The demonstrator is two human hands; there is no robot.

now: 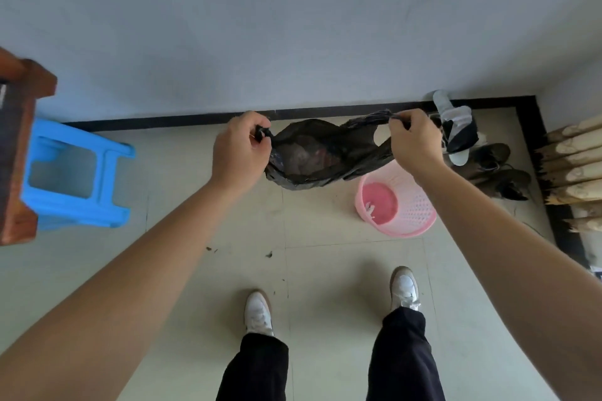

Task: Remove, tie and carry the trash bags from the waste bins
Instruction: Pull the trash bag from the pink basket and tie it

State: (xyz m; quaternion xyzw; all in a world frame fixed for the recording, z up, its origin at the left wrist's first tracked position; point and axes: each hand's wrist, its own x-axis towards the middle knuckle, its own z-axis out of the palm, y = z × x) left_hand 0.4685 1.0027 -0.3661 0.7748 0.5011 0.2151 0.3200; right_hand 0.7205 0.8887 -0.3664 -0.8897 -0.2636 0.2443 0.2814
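A black trash bag hangs in the air in front of the wall, with dim rubbish showing through its thin plastic. My left hand grips the bag's left handle and my right hand pinches its right handle, stretching the bag's mouth between them. Below and to the right of the bag a pink mesh waste bin stands on the floor with no liner in it; a small white scrap lies on its bottom.
A blue plastic stool stands at the left beside a brown wooden piece of furniture. Sandals and dark shoes lie by the wall at the right, next to stacked wooden poles. Small crumbs of debris dot the tiled floor.
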